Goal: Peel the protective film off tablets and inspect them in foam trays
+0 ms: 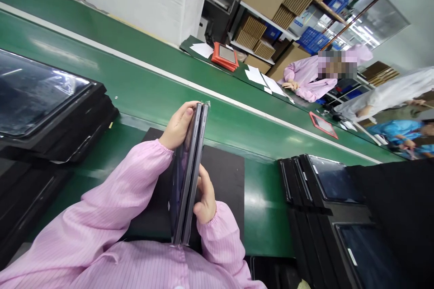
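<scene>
Two dark tablets [190,167] stand on edge between my hands, pressed side by side, with clear film showing at their top end. My left hand [180,124] grips them at the upper left, fingers over the far end. On the right face rests my right hand [205,195], its fingers partly hidden behind the tablets. Beneath lies a black mat [225,176] on the green bench. I cannot tell whether the tablets' lower edge touches it.
Stacked black trays hold a glossy screen [40,92] at left. More tablets [334,178] lie in black trays at right. Across the green bench [135,72] are red-framed tablets [225,56] and papers [256,76]. A person in pink [308,74] sits there; others are farther right.
</scene>
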A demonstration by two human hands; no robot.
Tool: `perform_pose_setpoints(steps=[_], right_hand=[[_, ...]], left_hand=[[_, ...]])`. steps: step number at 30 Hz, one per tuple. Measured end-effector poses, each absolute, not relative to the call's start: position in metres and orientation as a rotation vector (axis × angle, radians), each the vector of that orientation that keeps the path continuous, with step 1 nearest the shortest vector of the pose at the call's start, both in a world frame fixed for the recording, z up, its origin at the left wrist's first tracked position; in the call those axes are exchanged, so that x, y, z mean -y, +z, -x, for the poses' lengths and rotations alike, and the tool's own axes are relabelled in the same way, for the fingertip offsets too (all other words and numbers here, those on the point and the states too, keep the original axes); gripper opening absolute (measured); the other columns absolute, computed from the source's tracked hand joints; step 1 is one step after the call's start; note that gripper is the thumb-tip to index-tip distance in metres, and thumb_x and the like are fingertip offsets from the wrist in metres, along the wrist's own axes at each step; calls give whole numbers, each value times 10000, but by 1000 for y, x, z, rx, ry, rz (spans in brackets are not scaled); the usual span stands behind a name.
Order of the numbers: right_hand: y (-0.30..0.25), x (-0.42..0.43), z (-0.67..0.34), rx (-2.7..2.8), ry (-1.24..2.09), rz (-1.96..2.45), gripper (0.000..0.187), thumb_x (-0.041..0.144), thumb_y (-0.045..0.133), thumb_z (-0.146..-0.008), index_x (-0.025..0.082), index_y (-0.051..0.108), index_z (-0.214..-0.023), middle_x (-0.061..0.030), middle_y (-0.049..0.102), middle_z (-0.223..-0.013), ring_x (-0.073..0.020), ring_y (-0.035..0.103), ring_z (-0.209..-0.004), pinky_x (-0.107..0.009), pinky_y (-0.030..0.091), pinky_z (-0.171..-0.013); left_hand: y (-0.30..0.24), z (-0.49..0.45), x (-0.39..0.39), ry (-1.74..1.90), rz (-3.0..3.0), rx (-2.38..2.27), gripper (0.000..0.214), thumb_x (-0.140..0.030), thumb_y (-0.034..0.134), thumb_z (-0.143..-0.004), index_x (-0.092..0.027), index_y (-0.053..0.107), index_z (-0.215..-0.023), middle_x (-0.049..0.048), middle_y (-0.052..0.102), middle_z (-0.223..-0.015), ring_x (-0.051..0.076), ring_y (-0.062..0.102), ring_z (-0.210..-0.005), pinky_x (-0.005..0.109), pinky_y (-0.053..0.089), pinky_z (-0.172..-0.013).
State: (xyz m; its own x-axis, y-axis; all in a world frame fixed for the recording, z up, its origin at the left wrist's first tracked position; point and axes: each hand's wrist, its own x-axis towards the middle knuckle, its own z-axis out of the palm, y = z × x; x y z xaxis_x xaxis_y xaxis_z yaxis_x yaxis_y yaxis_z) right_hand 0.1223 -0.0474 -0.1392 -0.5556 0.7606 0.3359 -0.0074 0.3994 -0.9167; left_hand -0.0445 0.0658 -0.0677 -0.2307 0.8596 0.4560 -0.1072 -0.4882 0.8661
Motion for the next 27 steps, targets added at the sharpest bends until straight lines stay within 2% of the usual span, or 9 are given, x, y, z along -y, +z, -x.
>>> perform_pose_setpoints(steps=[3, 6, 10, 13, 15, 18, 20, 27], right_hand=[[-110, 40, -122, 1669, 1288, 637, 968, 826, 525, -826, 171, 372, -1521, 17, 567, -678, -167, 566, -550, -308, 497, -566], [-73, 23, -120, 1626, 1291, 668, 830, 695, 635, -851, 212, 421, -1491, 7, 570, -764, -153, 570, -620, -287, 499, -596], [-29, -9, -112, 1637, 1220, 720, 770, 549, 698, -860, 251, 406, -1507, 41, 520, -732, -132, 499, -618, -266, 449, -591], [-12, -26, -104, 1639, 1268, 682, 775, 546, 721, -835, 275, 408, -1490, 69, 478, -659, -135, 440, -563, -275, 435, -559], [-8, -29, -98, 1602, 1276, 670, 758, 566, 750, -801, 284, 446, -1436, 82, 451, -620, -135, 408, -537, -279, 423, -541], [-8, -25, -94, 1564, 1254, 657, 735, 606, 757, -763, 282, 488, -1365, 97, 400, -574, -134, 375, -507, -279, 384, -512], [-10, -21, -94, 1572, 1247, 651, 727, 635, 732, -755, 279, 504, -1347, 92, 406, -565, -140, 388, -500, -286, 378, -505], [-10, -11, -98, 1602, 1183, 615, 671, 567, 694, -771, 259, 557, -1351, 86, 387, -574, -123, 368, -495, -272, 346, -507]], left_hand=[[-61, 42, -60, 1779, -1356, -925, 575, -739, 500, -909, -234, 637, -1148, 90, 717, -1138, 219, 666, -1001, 344, 530, -902], [-51, 41, -53, 1770, -1420, -904, 531, -691, 487, -943, -224, 644, -1140, 95, 718, -1148, 221, 668, -1019, 347, 528, -929], [-40, 41, -42, 1702, -1504, -890, 440, -583, 479, -991, -211, 639, -1165, 97, 706, -1183, 240, 650, -1109, 370, 511, -1004], [-39, 42, -37, 1651, -1447, -829, 411, -560, 502, -977, -231, 621, -1193, 86, 672, -1234, 259, 612, -1182, 388, 476, -1062], [-41, 42, -34, 1635, -1404, -744, 445, -593, 560, -921, -250, 607, -1201, 74, 658, -1196, 270, 610, -1138, 392, 493, -1015], [-42, 42, -29, 1579, -1417, -592, 579, -648, 641, -823, -271, 549, -1253, 52, 629, -1038, 253, 612, -930, 383, 525, -836], [-39, 42, -23, 1536, -1467, -565, 638, -666, 656, -808, -278, 500, -1290, 39, 592, -973, 227, 580, -827, 369, 510, -758], [-26, 45, -9, 1543, -1660, -602, 607, -675, 598, -860, -288, 444, -1302, 62, 549, -1027, 228, 559, -841, 382, 511, -755]])
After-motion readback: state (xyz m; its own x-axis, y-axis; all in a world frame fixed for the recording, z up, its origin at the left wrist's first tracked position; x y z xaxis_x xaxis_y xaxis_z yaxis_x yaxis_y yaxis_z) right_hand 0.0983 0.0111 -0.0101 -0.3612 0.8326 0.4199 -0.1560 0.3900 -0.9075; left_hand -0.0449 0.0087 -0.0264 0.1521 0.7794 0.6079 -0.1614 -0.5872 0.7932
